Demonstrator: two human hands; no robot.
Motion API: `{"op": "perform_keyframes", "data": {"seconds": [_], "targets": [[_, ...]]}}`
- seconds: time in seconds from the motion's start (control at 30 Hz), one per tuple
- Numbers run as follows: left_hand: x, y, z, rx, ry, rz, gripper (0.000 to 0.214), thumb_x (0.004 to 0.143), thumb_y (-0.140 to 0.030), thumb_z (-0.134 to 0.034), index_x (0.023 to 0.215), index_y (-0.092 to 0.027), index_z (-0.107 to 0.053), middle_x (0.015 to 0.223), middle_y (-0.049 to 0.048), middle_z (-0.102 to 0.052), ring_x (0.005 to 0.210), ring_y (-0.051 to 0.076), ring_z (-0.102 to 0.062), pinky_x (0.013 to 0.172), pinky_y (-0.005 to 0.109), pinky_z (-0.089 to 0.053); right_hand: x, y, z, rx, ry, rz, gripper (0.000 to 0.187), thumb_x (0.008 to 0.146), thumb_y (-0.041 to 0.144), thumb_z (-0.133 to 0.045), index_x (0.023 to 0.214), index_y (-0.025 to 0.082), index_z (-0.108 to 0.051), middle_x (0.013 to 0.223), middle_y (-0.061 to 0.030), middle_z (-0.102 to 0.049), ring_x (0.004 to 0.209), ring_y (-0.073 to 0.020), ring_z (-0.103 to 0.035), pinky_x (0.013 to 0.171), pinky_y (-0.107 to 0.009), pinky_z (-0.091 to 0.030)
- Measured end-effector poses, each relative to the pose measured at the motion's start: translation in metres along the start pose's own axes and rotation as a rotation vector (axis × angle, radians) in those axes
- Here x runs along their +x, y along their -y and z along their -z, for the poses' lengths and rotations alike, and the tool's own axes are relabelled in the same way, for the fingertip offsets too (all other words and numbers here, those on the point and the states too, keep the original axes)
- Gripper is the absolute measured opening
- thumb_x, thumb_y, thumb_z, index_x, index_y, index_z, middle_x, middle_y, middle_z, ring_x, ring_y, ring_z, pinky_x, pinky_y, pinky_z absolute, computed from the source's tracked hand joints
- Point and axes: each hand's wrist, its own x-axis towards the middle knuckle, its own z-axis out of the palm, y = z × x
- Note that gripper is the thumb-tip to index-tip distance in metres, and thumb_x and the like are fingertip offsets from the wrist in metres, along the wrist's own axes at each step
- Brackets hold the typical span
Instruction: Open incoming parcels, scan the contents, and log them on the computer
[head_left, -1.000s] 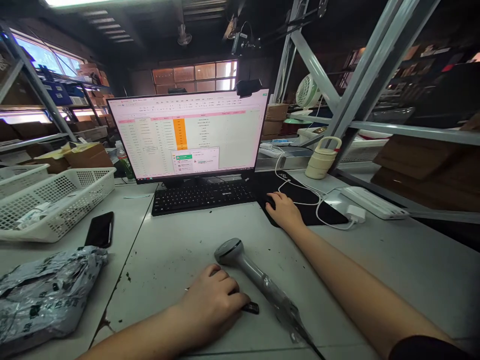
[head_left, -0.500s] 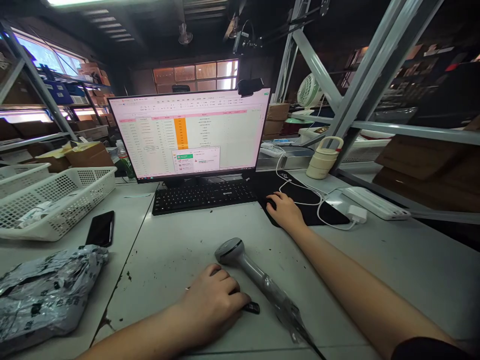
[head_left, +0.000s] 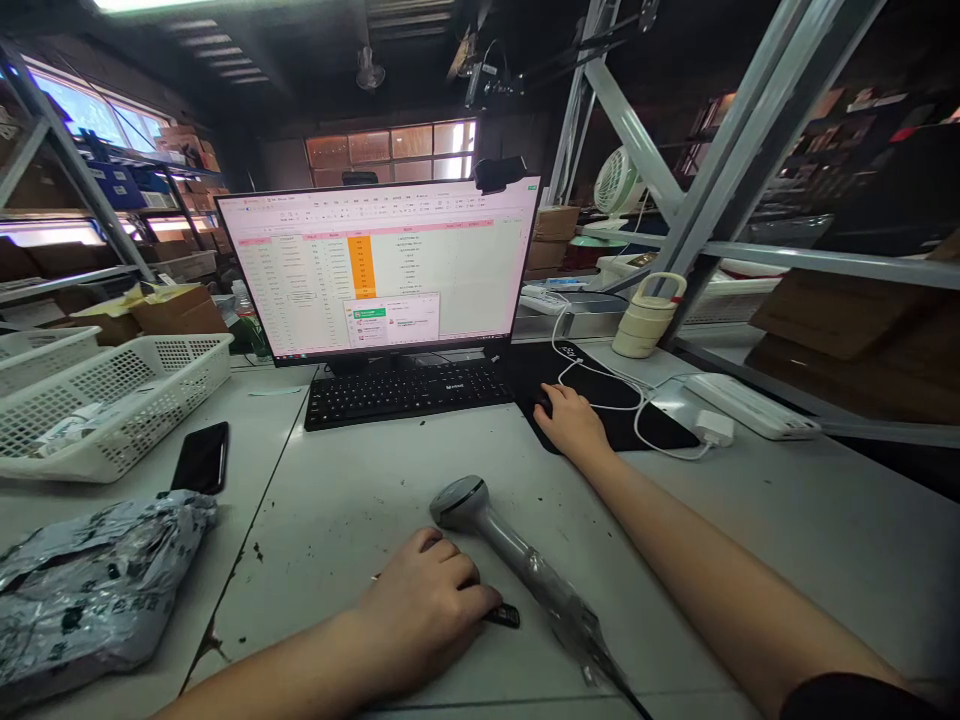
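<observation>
My left hand (head_left: 431, 610) rests on the table with its fingers closed around what looks like a black utility knife (head_left: 504, 614). Only the knife's ridged end and a small tip on the other side show; my fingers cover the middle. Just beyond that hand lies a grey barcode scanner (head_left: 506, 540), its handle wrapped in clear plastic, apart from my fingers. My right hand (head_left: 571, 420) is curved over a dark computer mouse (head_left: 544, 402), mostly hidden, on a black mouse pad (head_left: 630, 428). Ahead, a monitor (head_left: 420, 255) displays a spreadsheet with a small window over it.
A black keyboard (head_left: 405, 392) lies below the monitor. To the left are a crumpled grey parcel bag (head_left: 97, 590), a phone (head_left: 201, 457) and white baskets (head_left: 150, 405). A cream cup (head_left: 643, 320), white cables and a white power strip (head_left: 752, 405) stand right, beside metal rack posts (head_left: 757, 130).
My right hand has shifted very slightly on the mouse. My left hand, the knife and the scanner stay where they were.
</observation>
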Motion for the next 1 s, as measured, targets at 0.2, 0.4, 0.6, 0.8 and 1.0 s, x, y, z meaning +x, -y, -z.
{"op": "perform_keyframes", "data": {"seconds": [0.2,0.4,0.6,0.8,1.0], "targets": [[0.0009,0.0,0.0011,-0.007,0.012,0.002,0.022,0.102,-0.028,-0.055,0.119,-0.025,-0.067,0.092,0.003,-0.067,0.09,0.019,-0.06,0.094,0.037,-0.041,0.0011,0.0008,-0.0008,0.01,0.0,-0.013,0.045,0.093,0.033,-0.049,0.128,0.008,-0.064,0.132,-0.02,-0.063,0.113,-0.0331,-0.061,0.098,-0.045,-0.05],[0.0005,0.0005,0.0001,-0.006,0.025,0.009,0.021,0.1,-0.028,-0.057,0.119,-0.026,-0.065,0.093,0.001,-0.067,0.089,0.02,-0.059,0.092,0.038,-0.04,0.0001,0.0022,0.0013,0.0,0.005,-0.016,0.049,0.095,0.033,-0.05,0.137,0.011,-0.06,0.139,-0.0195,-0.06,0.116,-0.034,-0.061,0.099,-0.047,-0.05],[-0.0008,0.0016,-0.0025,-0.017,0.021,0.009,0.022,0.099,-0.028,-0.06,0.12,-0.026,-0.065,0.095,0.0024,-0.068,0.092,0.02,-0.06,0.095,0.038,-0.04,-0.0003,0.005,0.0048,0.001,0.013,-0.029,0.043,0.094,0.033,-0.051,0.128,0.009,-0.064,0.133,-0.0199,-0.063,0.113,-0.0331,-0.062,0.096,-0.045,-0.051],[0.0015,0.0011,0.0006,0.022,0.038,-0.004,0.021,0.101,-0.031,-0.058,0.119,-0.024,-0.067,0.096,0.0032,-0.07,0.094,0.019,-0.063,0.094,0.037,-0.04,0.0002,0.003,0.0049,-0.015,0.015,-0.012,0.054,0.095,0.036,-0.047,0.14,0.006,-0.056,0.135,-0.0219,-0.062,0.114,-0.0348,-0.062,0.096,-0.046,-0.05],[0.0024,0.0004,0.0034,0.06,0.025,-0.013,0.021,0.102,-0.035,-0.055,0.116,-0.025,-0.067,0.093,0.0009,-0.068,0.089,0.019,-0.061,0.088,0.038,-0.04,0.0024,-0.0021,-0.0013,-0.039,0.005,0.021,0.055,0.096,0.039,-0.045,0.14,0.009,-0.06,0.138,-0.0198,-0.061,0.115,-0.0355,-0.062,0.098,-0.048,-0.05]]}}
